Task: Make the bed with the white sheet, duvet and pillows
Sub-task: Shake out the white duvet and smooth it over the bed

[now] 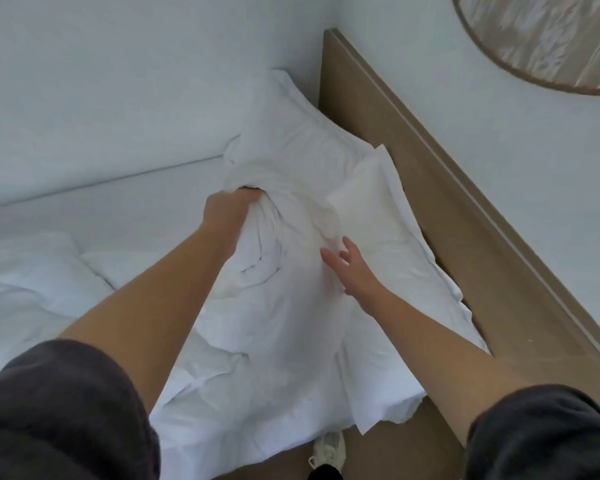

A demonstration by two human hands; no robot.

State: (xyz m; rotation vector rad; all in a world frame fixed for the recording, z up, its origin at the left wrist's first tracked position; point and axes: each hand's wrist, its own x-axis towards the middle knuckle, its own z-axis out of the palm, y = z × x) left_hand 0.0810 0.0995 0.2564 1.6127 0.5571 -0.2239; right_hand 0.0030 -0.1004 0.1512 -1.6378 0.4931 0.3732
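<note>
The left hand (pixel 234 211) grips a bunched fold of the middle pillow (pixel 278 323), fingers curled into the cloth; the right hand (pixel 355 271) is at its right side, fingers spread; a second pillow (pixel 378 209) lies along the headboard (pixel 465 220); the duvet (pixel 32 289) lies crumpled at left.

At the head end of the bed, the left hand (pixel 231 211) grips a bunched fold of a white pillow (pixel 281 306), fingers buried in the cloth. The right hand (pixel 352 268) rests flat on the same pillow, fingers spread. A second pillow (pixel 371 199) lies just beside it, against the tan headboard (pixel 465 202). A crumpled duvet (pixel 32 278) lies on the white sheet (pixel 118 195) toward the bed's left side.
</note>
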